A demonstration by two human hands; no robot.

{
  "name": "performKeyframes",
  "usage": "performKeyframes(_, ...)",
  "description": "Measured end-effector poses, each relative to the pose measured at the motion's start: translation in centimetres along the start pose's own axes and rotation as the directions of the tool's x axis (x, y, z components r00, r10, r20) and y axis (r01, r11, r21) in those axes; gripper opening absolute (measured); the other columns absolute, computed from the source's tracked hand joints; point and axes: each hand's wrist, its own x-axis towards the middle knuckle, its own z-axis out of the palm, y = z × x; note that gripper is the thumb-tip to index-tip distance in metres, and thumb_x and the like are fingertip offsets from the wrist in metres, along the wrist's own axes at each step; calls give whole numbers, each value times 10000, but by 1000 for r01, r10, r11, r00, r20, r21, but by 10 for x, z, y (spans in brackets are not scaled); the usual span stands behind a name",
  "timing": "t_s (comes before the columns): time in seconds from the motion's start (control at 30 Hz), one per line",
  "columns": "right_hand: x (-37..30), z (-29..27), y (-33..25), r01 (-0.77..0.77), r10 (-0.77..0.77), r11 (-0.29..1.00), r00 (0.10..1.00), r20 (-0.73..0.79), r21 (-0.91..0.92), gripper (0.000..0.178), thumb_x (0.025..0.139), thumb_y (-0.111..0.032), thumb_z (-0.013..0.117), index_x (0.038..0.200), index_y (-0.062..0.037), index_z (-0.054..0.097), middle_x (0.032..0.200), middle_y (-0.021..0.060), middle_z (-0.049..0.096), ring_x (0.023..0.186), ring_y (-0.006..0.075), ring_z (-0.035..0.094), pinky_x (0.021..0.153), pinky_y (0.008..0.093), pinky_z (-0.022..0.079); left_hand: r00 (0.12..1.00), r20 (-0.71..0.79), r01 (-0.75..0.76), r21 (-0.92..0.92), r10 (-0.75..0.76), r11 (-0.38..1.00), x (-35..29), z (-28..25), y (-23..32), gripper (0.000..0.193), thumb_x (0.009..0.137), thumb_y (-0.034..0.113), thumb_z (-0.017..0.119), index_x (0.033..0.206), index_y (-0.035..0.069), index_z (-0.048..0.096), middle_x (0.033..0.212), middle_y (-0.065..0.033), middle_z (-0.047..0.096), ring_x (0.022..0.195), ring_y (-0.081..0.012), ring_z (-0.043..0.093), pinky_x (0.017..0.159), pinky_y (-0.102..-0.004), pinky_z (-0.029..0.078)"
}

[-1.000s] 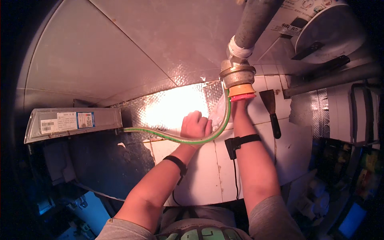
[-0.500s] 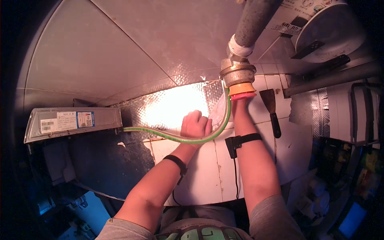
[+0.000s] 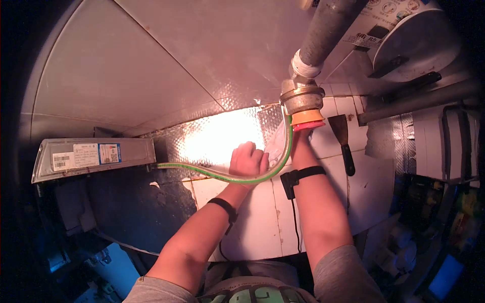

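Observation:
My left hand is closed in a fist over the white tiled counter, in front of the glaring foil-like sheet. Whatever it may hold is hidden. Beside its knuckles lies crumpled translucent plastic film. A clear hose with a green stripe curves across my left wrist and up to a metal pipe fitting with an orange and red end. Behind that end, my right hand is mostly covered; its fingers do not show. A scraper with a dark handle lies on the tiles to its right.
A thick grey pipe comes down from above to the fitting. At left stands a grey metal box-like unit with labels, where the hose ends. A round white lid-like disc and a dark horizontal pipe are at right.
My right forearm has shifted slightly left, and its wrist strap with it. My left fist stays almost in place. The whole view has moved a little.

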Motion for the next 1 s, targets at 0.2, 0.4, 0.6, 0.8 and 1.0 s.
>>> performKeyframes(0.2,-3,-16,-15,103,-108,992,992,-70,-78,63,724,-114,650,783,-100,670,818,64,634,814,278,625,674,438,494,999,-49,-21,-12,20,1000,-1,4,-2,173,772,182,678,705,47,592,789,-101,476,753,-282,491,669,-408,396)
performKeyframes(0.4,0,-3,-3,145,-152,984,986,-70,-100,103,706,-167,671,797,-119,672,819,64,622,829,280,627,691,432,500,999,-35,-21,-12,21,1000,3,3,1,181,774,188,670,692,54,581,781,-104,472,750,-290,495,663,-412,393)
performKeyframes(0.6,-1,0,-16,87,-97,987,993,-72,-134,117,722,-206,671,805,-123,674,853,87,632,874,291,625,717,435,505,1000,-15,-8,-2,8,1000,-1,-1,-3,167,773,173,684,718,47,589,792,-96,478,756,-276,486,674,-401,395)
performKeyframes(0.8,-2,7,1,80,-91,987,993,-74,-139,111,753,-209,658,817,-120,678,868,82,638,876,292,624,729,423,511,1000,-24,-5,-26,4,1000,1,2,-1,159,773,169,683,716,47,598,796,-98,483,768,-278,492,675,-402,395)
performKeyframes(1.0,2,22,29,1,-4,994,1000,-27,-110,112,784,-212,645,829,-117,683,883,76,644,878,293,623,742,412,516,1000,-3,8,-6,-8,1000,-1,-4,-3,167,777,175,679,713,45,596,795,-100,481,772,-282,491,681,-405,395)
